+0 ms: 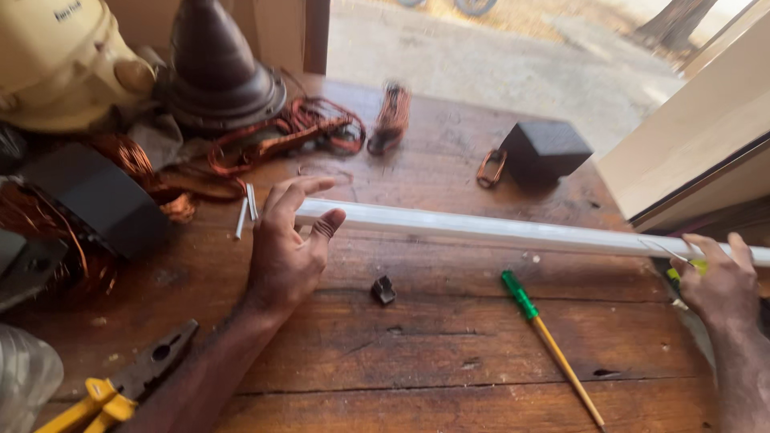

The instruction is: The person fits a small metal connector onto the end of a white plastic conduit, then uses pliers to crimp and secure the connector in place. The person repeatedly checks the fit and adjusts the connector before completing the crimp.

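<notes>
At the far left of the wooden workbench (449, 353) sits a cream-coloured motor housing (60, 60), and below it a dark stator block (100, 204) wrapped in copper winding wire (36, 220). A pair of pliers with yellow handles (120, 385) lies at the near left corner. Just right of the housing stands a dark cone-shaped part (220, 72), with loose loops of reddish-brown wire (297, 132) spilling from its base across the boards. Two short pale strips (247, 210) lie near the left hand (285, 248), which rests with fingers spread and lightly curled over the end of a long white plastic channel (497, 231), thumb pressed against its near side. The channel lies flat on the bench and runs rightward, sloping slightly toward the near edge. Behind it sit a small coil of wire (391, 119), a small metal link (491, 168) and a dark cube-shaped block (545, 151). In front of it are a small black piece (384, 289) and a screwdriver with a green grip and yellow shaft (549, 345), lying apart from both hands. At the far right, the right hand (722, 281) closes over the channel's other end, and it seems to grip a yellow-green tool (682, 271) against it, though most of that tool is hidden. A pale door panel (698, 128) leans behind.
</notes>
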A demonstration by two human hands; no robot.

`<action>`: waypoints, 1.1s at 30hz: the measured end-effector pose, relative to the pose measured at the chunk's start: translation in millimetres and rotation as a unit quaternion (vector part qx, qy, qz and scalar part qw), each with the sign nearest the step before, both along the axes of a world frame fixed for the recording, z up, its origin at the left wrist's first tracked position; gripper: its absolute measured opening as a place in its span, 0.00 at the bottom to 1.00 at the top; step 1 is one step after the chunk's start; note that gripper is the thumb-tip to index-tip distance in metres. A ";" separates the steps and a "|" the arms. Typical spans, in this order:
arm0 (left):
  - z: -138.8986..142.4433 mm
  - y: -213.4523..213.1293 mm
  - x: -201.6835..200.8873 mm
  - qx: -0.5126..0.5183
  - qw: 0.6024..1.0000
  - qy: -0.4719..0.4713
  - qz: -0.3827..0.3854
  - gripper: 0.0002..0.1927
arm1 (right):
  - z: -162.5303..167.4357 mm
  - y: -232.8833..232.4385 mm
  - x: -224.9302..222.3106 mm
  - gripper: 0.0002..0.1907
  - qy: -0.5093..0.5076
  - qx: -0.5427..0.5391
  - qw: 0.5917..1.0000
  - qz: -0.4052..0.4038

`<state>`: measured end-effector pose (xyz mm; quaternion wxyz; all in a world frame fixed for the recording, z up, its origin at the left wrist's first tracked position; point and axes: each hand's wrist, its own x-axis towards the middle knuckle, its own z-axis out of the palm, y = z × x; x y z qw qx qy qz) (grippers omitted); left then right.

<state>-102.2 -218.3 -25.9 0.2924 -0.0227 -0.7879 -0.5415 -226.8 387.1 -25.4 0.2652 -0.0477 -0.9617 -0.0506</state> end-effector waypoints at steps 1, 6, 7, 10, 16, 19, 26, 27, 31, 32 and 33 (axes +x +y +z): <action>0.3 1.8 -0.6 -0.008 1.000 -0.006 -0.004 0.18 | 0.0 -10.4 -0.9 0.17 0.005 0.025 0.998 0.050; -3.9 3.0 -8.0 -0.027 0.998 -0.058 -0.006 0.20 | 12.3 -88.8 20.6 0.16 0.036 -0.065 0.975 0.210; -6.2 3.6 -9.7 -0.042 0.998 -0.043 -0.010 0.20 | 18.4 -107.6 30.0 0.17 0.038 -0.074 0.972 0.220; -14.4 7.8 -11.7 -0.057 0.998 -0.019 -0.030 0.21 | 36.2 -166.0 57.3 0.16 0.049 -0.098 0.952 0.287; -24.0 22.7 -4.6 -0.047 0.994 -0.053 -0.086 0.24 | 29.9 -248.4 86.0 0.14 0.038 -0.148 0.913 0.377; -22.6 33.4 0.8 0.015 0.980 -0.132 -0.150 0.24 | 14.0 -257.9 87.7 0.18 0.016 -0.153 0.904 0.399; -17.3 74.8 24.3 -0.027 0.957 -0.062 -0.281 0.20 | -13.1 -243.9 79.0 0.33 -0.070 -0.126 0.899 0.413; -16.6 78.7 27.4 -0.032 0.954 -0.070 -0.290 0.20 | -16.7 -240.6 77.8 0.31 -0.064 -0.117 0.897 0.422; -14.8 83.1 31.0 0.008 0.950 -0.065 -0.306 0.24 | -27.5 -225.4 73.0 0.25 -0.048 -0.075 0.895 0.438; -14.5 83.3 30.1 0.017 0.949 -0.070 -0.306 0.25 | -29.2 -222.6 71.3 0.24 -0.047 -0.063 0.897 0.436; -15.2 83.6 29.0 0.025 0.949 -0.075 -0.305 0.27 | -30.5 -220.7 69.1 0.23 -0.037 -0.067 0.897 0.436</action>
